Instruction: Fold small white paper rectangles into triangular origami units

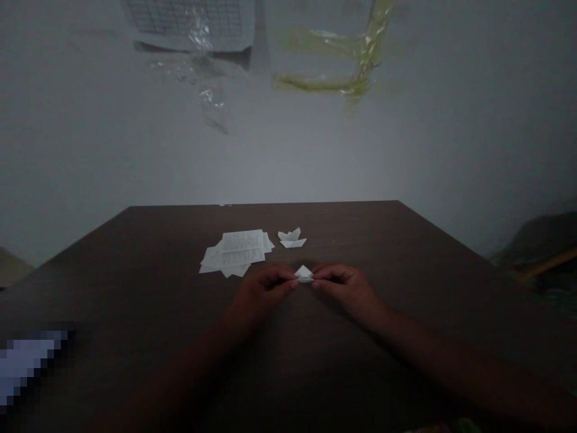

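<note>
Between my two hands is a small folded paper boat (304, 275), white, with a pointed peak in its middle. My left hand (269, 285) pinches its left end between thumb and fingers. At the right end, the thumb and fingers of my right hand (345, 282) close on it in the same way. Just beyond it on the table lie folded paper boats (293, 239), close together, with printed text on them. A loose stack of printed paper sheets (241, 249) lies to the left of these, beyond my left hand.
The dark brown table (180, 349) reaches back to a grey wall (288, 150). A pixelated pale object (29, 364) lies at the left front edge. Taped paper (193, 24) and yellow tape (324, 83) are on the wall. Dark items (550, 252) stand beyond the table's right edge.
</note>
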### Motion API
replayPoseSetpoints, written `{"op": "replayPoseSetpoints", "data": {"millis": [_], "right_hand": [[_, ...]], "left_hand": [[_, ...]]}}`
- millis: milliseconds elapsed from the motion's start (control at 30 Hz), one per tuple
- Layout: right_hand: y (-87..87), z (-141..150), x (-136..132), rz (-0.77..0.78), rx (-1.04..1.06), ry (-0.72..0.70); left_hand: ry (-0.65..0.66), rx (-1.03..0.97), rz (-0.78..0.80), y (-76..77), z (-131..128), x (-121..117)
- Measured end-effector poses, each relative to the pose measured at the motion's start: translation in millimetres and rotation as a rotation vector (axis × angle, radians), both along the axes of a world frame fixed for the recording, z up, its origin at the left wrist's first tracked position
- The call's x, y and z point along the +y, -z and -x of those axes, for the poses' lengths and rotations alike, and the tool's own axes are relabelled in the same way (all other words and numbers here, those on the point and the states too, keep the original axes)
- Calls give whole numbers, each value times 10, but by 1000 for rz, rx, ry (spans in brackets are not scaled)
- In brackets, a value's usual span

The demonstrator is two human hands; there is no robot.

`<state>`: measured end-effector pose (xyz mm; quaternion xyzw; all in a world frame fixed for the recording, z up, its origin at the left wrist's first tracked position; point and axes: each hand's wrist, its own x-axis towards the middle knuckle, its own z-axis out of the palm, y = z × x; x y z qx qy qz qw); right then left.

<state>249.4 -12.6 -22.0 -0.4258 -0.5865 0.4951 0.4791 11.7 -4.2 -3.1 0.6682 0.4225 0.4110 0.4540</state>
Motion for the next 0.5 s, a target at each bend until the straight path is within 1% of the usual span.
{"op": "replayPoseSetpoints", "data": {"millis": [267,400,500], "right_hand": [[-23,29,-56,36,16,36],[-6,31,-63,60,4,64],[2,37,-73,81,6,89]], "left_hand": [[-30,0,126,-55,-51,-68],[-79,18,150,-86,-71,-87],[-86,41,177,-123,-77,-101]]}}
